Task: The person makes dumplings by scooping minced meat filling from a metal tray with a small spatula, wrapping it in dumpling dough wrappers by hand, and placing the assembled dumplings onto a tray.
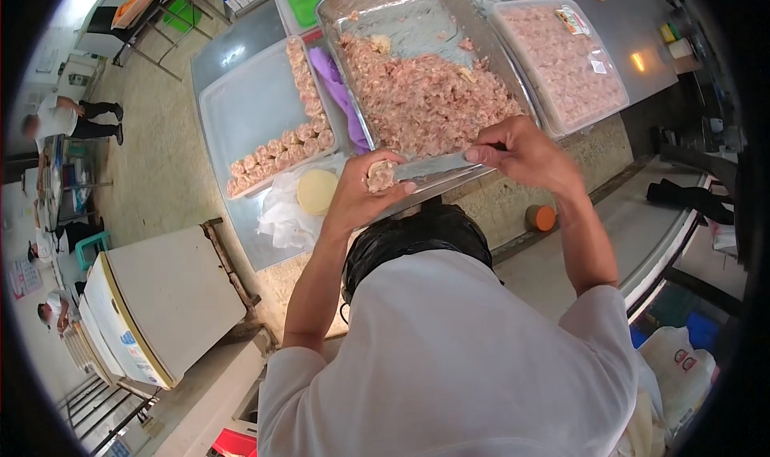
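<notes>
My left hand [358, 194] is curled around a dumpling [380, 175] with pale meat filling on top. In my right hand [525, 155] is a flat metal spatula [437, 166], gripped at one end, its other end touching or close to the dumpling. Beyond both hands lies a steel tray [343, 17] partly filled with minced meat [433, 104]. To the left, rows of finished dumplings [277, 154] line two sides of a translucent plastic tray [241, 96]. A stack of round wrappers [318, 191] rests on a crumpled plastic bag [285, 221] beside my left hand.
A lidded container of meat [561, 68] stands right of the steel tray, and a purple cloth [341, 96] lies on its left. An orange-lidded jar [541, 217] sits low at right. A chest freezer [172, 296] is at left; other people [68, 120] are farther off.
</notes>
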Motion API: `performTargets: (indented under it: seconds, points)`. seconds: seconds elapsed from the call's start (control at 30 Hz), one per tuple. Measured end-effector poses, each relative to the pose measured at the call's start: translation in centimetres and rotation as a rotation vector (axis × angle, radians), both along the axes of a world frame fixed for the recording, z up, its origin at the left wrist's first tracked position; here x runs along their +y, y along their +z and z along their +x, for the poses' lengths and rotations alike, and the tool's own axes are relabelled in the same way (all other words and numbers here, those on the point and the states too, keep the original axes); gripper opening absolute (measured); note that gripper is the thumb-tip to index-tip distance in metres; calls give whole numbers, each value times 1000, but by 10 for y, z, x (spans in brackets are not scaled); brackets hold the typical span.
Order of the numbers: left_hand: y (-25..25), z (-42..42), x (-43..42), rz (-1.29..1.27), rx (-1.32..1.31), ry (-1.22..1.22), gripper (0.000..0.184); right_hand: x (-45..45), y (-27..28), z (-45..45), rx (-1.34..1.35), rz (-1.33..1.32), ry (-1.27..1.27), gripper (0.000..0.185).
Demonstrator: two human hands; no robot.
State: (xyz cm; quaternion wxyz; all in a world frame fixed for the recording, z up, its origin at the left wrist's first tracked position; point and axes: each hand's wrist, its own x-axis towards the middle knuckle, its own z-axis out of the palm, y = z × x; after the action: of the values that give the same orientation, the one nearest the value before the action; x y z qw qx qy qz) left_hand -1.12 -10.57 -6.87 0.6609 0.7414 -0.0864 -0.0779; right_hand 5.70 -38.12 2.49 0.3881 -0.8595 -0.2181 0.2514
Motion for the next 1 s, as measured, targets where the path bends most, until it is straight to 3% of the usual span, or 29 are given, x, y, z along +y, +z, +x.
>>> performTargets:
  seconds: [0.27, 0.4, 0.53, 0.63, 0.67, 0.83, 0.93, 1.0]
  points:
    - [5, -1, 4, 43, 52, -179, 34, 14, -26, -7, 123, 103, 18, 28]
    - [-2, -14, -4, 98, -156, 15, 27, 15, -37, -13, 56, 100, 49, 27]
    - [-17, -13, -5, 31, 93, -74, 23, 8, -26, -15, -136, -36, 61, 24]
    - [-15, -7, -6, -24, 294, -160, 23, 7, 14, -12, -247, -266, -26, 23]
    - [-16, -7, -5, -53, 361, -168, 23, 9, 13, -12, -239, -207, 1, 23]
    - [-1, -5, -8, 2, 255, -201, 23, 17, -24, -11, -142, -61, 58, 23]
    - [-3, -7, -7, 2, 280, -164, 22, 13, -3, -13, -136, -97, -28, 25]
    - [-3, -10, -7, 26, 292, -157, 23, 15, -21, -17, -183, -71, 32, 27]
